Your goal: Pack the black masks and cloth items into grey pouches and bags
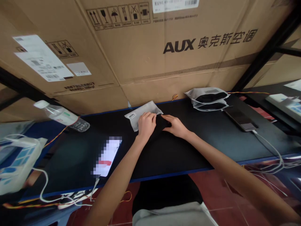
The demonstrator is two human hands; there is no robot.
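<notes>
Beneath stacked cardboard cartons (145, 47), a person is working at a black bench (188, 147), the left hand (146, 125) closing its fingers on a grey pouch (141, 114) lying flat mid-bench, while the right hand (176, 126), fingers loosely extended, is touching a dark item at the pouch's mouth; keeping that opening pinned looks key.

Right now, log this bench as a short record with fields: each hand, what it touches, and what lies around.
left hand: fingers pinching the grey pouch
right hand: flat on black item at the pouch mouth
surface: black mat
right of hands: stacked pouches, dark phone
left of hands: lit phone, water bottle
behind: cardboard boxes
</notes>
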